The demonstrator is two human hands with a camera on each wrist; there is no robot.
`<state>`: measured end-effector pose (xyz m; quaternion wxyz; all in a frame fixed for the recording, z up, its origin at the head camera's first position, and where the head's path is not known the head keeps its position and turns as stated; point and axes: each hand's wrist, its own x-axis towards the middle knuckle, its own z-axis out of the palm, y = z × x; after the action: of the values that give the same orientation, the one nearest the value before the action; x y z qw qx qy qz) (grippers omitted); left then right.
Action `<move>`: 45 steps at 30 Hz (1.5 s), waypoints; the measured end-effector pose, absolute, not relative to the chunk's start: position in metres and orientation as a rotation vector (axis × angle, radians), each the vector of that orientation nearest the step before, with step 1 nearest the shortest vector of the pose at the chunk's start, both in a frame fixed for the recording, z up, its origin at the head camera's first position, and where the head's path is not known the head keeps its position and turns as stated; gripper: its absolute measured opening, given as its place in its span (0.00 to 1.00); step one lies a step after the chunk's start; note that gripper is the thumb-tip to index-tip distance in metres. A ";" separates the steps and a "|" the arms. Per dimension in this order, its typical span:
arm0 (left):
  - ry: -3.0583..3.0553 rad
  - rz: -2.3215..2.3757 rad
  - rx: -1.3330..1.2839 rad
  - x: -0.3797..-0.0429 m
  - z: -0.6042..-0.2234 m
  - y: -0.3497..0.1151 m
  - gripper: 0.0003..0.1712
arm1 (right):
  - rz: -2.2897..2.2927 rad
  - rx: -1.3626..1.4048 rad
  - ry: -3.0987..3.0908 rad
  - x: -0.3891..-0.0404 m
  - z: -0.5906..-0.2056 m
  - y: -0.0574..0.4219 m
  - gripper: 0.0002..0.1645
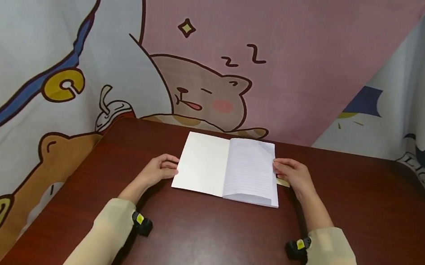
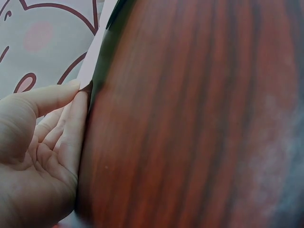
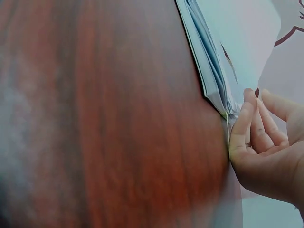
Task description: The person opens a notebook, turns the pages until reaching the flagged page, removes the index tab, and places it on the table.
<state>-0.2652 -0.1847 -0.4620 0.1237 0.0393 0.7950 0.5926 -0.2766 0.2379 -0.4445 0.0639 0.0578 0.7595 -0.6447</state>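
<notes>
An open notebook [image 1: 202, 162] lies on the table, with a blank white left side and a lined right page [image 1: 250, 167]. The lower edge of that page lifts in a shallow curve above the sheets beneath. At the left edge, my left hand [image 1: 160, 168] pinches the cover [image 2: 90, 69] between thumb and fingers. My right hand [image 1: 295, 175] is at the right edge, its thumb and fingertips pinching the side of the raised page [image 3: 249, 42]. A pale yellow strip [image 1: 283, 182] sticks out from the notebook's right side below that hand.
The dark reddish-brown table [image 1: 197, 243] extends around the notebook on all sides. Behind it hangs a cloth [image 1: 307, 64] printed with cartoon animals. Each wrist carries a small black camera, the left camera [image 1: 142, 223] and the right camera [image 1: 296, 248].
</notes>
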 end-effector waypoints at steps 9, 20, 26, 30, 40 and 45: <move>2.324 1.714 0.116 -0.266 -0.461 -0.185 0.24 | -1.871 0.159 2.357 -0.275 -0.437 0.230 0.32; 2.349 1.690 0.113 -0.267 -0.462 -0.185 0.23 | -1.779 0.245 2.549 -0.274 -0.431 0.217 0.24; 2.353 1.694 0.092 -0.267 -0.462 -0.184 0.22 | -1.813 0.190 2.584 -0.271 -0.427 0.210 0.23; 2.353 1.698 0.088 -0.267 -0.462 -0.184 0.22 | -1.807 0.051 2.615 -0.269 -0.425 0.208 0.22; 2.342 1.715 0.111 -0.266 -0.462 -0.183 0.24 | -1.630 -0.230 2.781 -0.269 -0.427 0.200 0.18; 2.355 1.700 0.104 -0.265 -0.461 -0.184 0.24 | -1.522 -0.317 2.791 -0.271 -0.429 0.197 0.17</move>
<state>-0.2652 -0.1836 -0.4611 0.1173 0.0356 0.8046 0.5810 -0.2705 0.1968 -0.4287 -0.0267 -0.0991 0.8733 -0.4763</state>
